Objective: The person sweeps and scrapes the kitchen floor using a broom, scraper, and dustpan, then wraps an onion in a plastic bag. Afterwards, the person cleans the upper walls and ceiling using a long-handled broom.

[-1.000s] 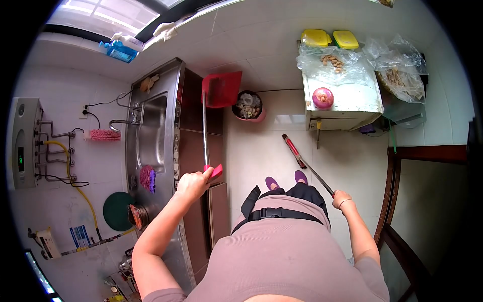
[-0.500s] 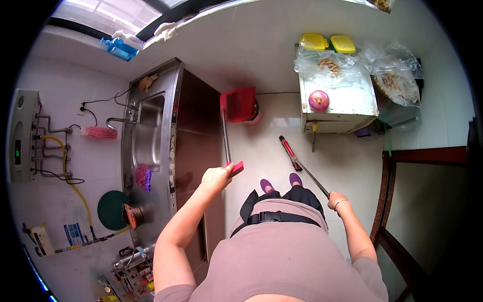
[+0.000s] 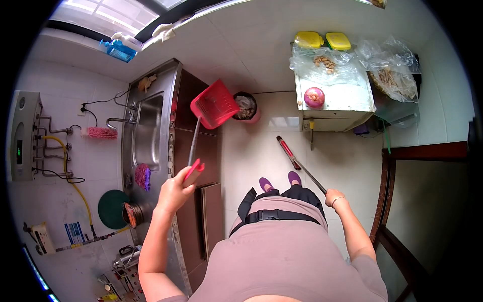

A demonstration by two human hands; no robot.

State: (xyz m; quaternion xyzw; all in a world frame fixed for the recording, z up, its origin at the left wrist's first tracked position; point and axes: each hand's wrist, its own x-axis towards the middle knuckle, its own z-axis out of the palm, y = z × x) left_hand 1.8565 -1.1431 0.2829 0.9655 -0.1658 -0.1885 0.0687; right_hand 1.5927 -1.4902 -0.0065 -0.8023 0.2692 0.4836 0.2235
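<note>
My left hand (image 3: 173,194) is closed round the red-ended handle of a long-handled dustpan. The dustpan's red pan (image 3: 215,104) is held up beside the sink cabinet, its ribbed inside showing. Just right of it, a pink trash bin (image 3: 246,106) stands on the floor with pale waste in a dark liner. On the other side, my right hand (image 3: 335,198) grips the dark pole of a broom (image 3: 289,152). The broom's red and black head rests on the tiles ahead of my purple shoes.
A steel sink (image 3: 149,131) and counter run along the left. At the back right stands a white cabinet (image 3: 327,90) with a red onion (image 3: 314,97), plastic bags and yellow-lidded containers (image 3: 309,39). A dark red door frame (image 3: 385,196) is at the right.
My left hand has moved left with the dustpan. The pan has swung up and left, away from the bin, uncovering the bin's opening. The broom has hardly moved.
</note>
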